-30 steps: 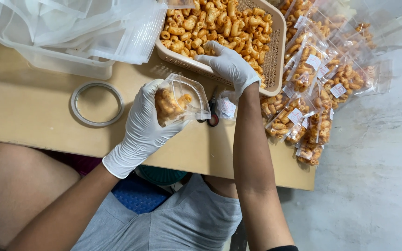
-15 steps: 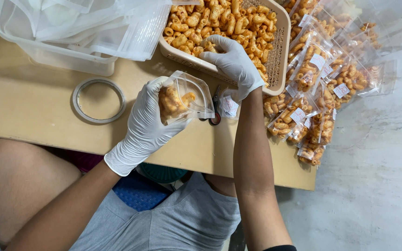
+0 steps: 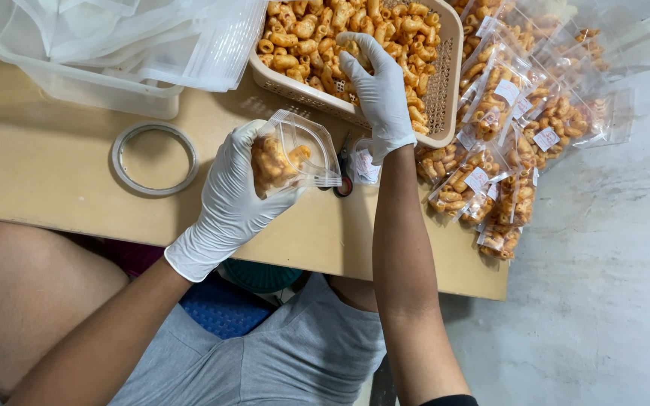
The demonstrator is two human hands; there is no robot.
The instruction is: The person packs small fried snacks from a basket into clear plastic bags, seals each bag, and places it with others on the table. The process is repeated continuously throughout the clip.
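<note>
Left hand, white-gloved, is curled around a small clear zip pouch held above the desk, near its front edge; the fingers wrap the lower body of the pouch, whose mouth stands open toward the basket. The pouch is roughly a third full of orange-coated curled snack pieces. Right hand, also gloved, is down in the beige perforated basket of loose snack pieces, fingers bent among them; whether any pieces are pinched I cannot tell, as the fingertips are hidden in the heap. Handling judgement: the pouch is thin, soft film, very light, likely slippery against the glove and prone to collapse at the mouth, so it is best held around its filled lower part, leaving the zip strip free. The snack pieces look dry, brittle and light; a loose scooping pinch suits them better than a squeeze. Counts: one pouch in hand; one basket; one roll of clear tape lying flat on the desk; one clear plastic tub holding empty pouches, too overlapped to count; filled, labelled pouches piled at the right, well over ten, exact number not readable; one pair of scissors, partly hidden behind the pouch.
</note>
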